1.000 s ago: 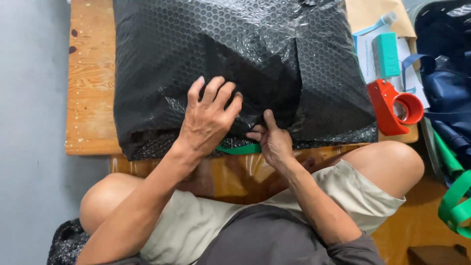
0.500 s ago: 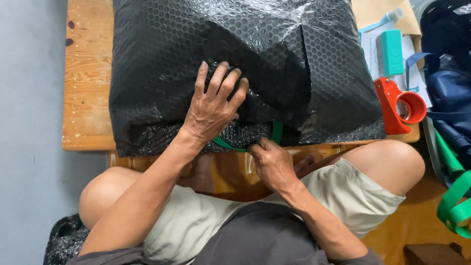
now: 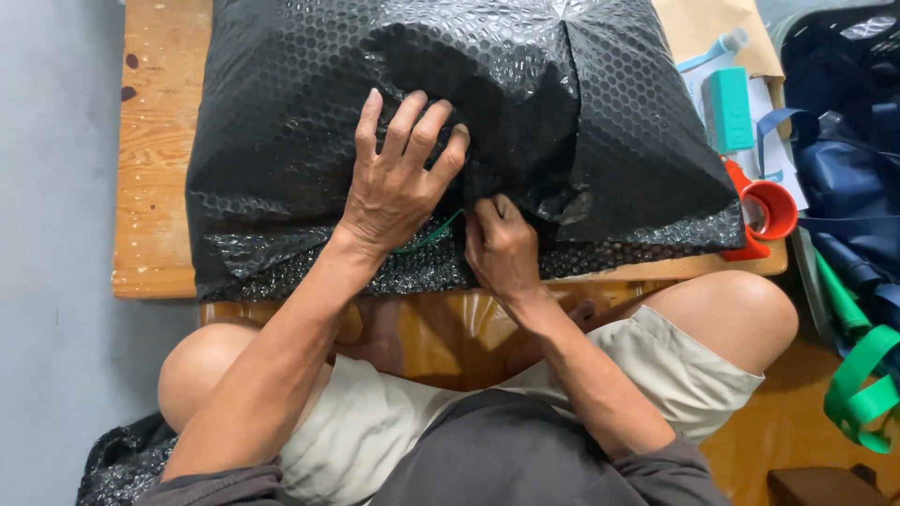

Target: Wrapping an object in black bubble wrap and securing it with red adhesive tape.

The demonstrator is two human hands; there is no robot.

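Black bubble-wrapped parcel (image 3: 394,112) | long axis left-right | left hand (image 3: 398,183) flat on it

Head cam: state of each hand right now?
Left hand: open, fingers spread, flat on the black bubble-wrap parcel.
Right hand: curled shut at the parcel's near edge by the green strap; grip on it cannot be told.

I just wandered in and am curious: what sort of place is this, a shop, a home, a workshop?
Probably an informal packing spot in a home or small shop. A large parcel in black bubble wrap lies on a low wooden table, a red tape dispenser sits beside it, and green strapping lies nearby.
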